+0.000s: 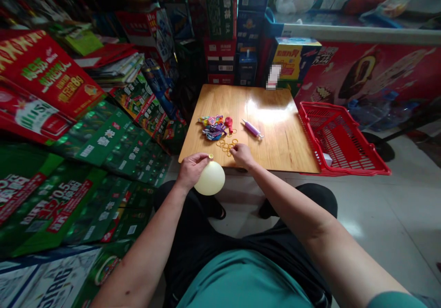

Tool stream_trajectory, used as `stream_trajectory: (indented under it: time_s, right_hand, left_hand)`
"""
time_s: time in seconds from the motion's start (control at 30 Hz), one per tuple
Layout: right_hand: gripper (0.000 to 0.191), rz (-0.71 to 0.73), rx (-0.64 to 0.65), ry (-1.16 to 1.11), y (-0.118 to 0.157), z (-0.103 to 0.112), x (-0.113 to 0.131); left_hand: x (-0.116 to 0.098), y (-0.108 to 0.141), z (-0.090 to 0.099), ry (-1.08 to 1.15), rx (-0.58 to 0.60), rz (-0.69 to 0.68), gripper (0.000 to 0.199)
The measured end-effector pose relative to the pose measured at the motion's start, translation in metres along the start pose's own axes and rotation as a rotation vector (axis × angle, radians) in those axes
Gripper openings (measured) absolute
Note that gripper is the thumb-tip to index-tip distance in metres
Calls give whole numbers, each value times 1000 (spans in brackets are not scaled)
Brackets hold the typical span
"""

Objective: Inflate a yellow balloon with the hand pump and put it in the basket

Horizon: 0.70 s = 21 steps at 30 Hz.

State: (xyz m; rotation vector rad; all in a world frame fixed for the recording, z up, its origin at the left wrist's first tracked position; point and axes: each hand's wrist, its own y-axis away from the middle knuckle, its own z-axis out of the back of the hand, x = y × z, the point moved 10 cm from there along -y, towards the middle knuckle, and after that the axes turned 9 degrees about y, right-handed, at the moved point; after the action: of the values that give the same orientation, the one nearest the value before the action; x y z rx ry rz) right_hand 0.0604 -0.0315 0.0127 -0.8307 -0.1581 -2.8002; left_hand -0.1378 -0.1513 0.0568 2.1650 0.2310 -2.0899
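My left hand (pixel 192 171) pinches the neck of an inflated pale yellow balloon (pixel 210 179), which hangs just off the table's near edge with its mouth upward. Over the front of the wooden table, my right hand (pixel 242 155) has its fingertips closed on a rubber band at the right side of a small scatter of yellow rubber bands (pixel 225 147). Behind the bands lies a heap of uninflated balloons (pixel 213 128) in mixed colours, with a red balloon (pixel 229 123) at its right. A purple balloon pump (pixel 252 129) lies slanted to the right of them.
The small wooden table (pixel 275 149) stands in front of my knees. A red shopping basket (pixel 344 138) adjoins its right edge. Green beer cartons (pixel 99 138) are stacked close on my left. More boxes (pixel 222 55) and a freezer (pixel 361 64) stand behind the table.
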Motion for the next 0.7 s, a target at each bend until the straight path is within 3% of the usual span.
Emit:
stream_trajectory:
  time_s: [0.4,0.53,0.7]
  right_hand:
    - [19,180,-98,-275,74,67,48]
    - [22,148,-15,-461,88,64,46]
    - [21,-29,155,-928,100,44,36]
  left_hand:
    - [-13,11,-66,55,180,-62,29]
    - [-13,20,-73,98,170,-5,30]
    - [-18,31,-77,50,153,7,26]
